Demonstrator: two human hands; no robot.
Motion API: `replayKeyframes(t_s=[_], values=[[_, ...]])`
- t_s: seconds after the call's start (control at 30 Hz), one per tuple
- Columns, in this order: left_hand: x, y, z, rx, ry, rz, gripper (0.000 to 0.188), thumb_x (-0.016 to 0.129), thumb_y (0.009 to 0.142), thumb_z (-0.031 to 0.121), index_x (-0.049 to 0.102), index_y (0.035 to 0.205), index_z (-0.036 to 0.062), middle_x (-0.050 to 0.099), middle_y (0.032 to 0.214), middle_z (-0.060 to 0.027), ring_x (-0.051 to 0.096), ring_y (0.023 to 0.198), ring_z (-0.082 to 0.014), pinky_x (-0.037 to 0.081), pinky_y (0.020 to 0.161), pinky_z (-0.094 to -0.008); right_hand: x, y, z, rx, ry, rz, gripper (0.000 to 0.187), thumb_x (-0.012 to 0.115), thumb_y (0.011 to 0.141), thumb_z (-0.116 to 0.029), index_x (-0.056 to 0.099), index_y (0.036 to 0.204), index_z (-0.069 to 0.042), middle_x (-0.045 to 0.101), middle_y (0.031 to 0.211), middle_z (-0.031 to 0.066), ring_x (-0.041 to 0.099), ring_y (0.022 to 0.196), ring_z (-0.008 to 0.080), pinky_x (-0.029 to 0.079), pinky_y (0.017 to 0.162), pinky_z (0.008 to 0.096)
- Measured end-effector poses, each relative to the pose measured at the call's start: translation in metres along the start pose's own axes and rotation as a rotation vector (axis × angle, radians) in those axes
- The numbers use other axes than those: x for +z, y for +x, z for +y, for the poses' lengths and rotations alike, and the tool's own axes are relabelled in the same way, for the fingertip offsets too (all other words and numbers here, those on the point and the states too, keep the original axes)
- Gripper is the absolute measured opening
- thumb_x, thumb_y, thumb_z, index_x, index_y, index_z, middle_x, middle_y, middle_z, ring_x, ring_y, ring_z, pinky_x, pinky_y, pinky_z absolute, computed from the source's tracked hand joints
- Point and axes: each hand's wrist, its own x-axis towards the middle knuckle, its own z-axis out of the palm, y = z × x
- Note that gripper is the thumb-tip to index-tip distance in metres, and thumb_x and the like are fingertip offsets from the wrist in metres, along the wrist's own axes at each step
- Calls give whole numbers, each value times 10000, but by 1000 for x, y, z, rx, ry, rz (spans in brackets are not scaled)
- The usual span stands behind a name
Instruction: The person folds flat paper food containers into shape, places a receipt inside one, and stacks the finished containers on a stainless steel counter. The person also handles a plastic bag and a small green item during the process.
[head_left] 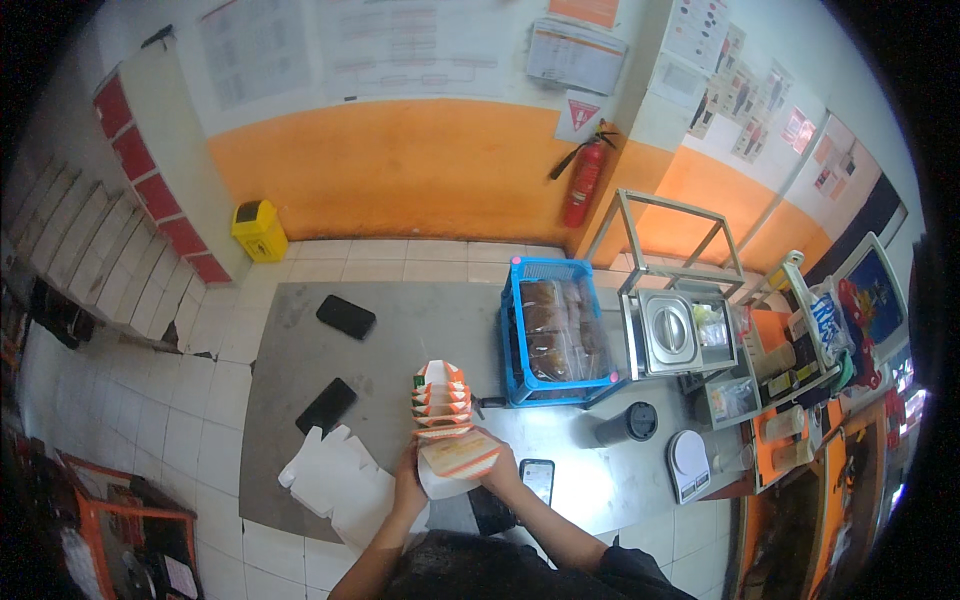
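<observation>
Both our hands, left hand and right hand, are gripping closed around a folded paper box at the table's near edge, beside a box stack.

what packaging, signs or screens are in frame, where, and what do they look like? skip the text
Folded box: held between left hand and right hand, white with orange stripes.
Box stack: just beyond it, same colours.
Flat blanks: left of the hands, white.
Warning sign: wall above the red extinguisher, white with red triangle.
Wall papers: top, white sheets.
Phone: beside right hand, screen lit.
</observation>
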Motion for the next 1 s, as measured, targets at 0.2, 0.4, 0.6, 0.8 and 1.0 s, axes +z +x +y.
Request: replayKeyframes(t_s=[0.2, 0.4, 0.6, 0.8, 1.0], values=[[-1, -6, -13, 100, 240, 48, 668, 561, 879, -66, 354, 1510, 2, 464, 1478, -236, 461, 1368, -371, 362, 1134, -423, 27, 14, 43, -27, -22, 168, 524, 765, 818, -170, 595, 1307, -86, 707, 1143, 109, 682, 1085, 265, 537, 910, 364], [-7, -5, -13, -164, 61, -28, 581, 449, 936, -49, 351, 1509, -20, 456, 1495, -232, 452, 1384, -358, 343, 1146, -415, 35, 11, 38, 87, -240, 152, 487, 744, 851, -207, 544, 1264, -45, 625, 1033, 142, 643, 1018, 331, 518, 867, 396], [5, 9, -25, -81, -144, 46, 558, 497, 966, 48, 352, 1498, -36, 347, 1548, -267, 370, 1419, -389, 283, 1176, -428, 39, 29, 35, 345, 61, 184, 566, 616, 932, -328, 457, 1332, 40, 576, 1115, 238, 613, 1018, 403, 498, 858, 463], [23, 21, -31, 93, 483, 23, 618, 649, 904, 183, 430, 1464, 41, 321, 1559, -248, 373, 1394, -403, 348, 1085, -512, 41, 27, 36, 207, -481, 52, 761, 624, 924, -314, 285, 1495, 58, 493, 1304, 324, 550, 1140, 478, 480, 917, 513], [22, 30, -26, 43, 392, 8, 668, 691, 865, 202, 429, 1464, 64, 360, 1530, -231, 374, 1389, -396, 330, 1085, -508, 50, 28, 59, 144, -433, 46, 896, 718, 845, -309, 245, 1529, 25, 438, 1384, 332, 501, 1226, 488, 427, 1006, 533]])
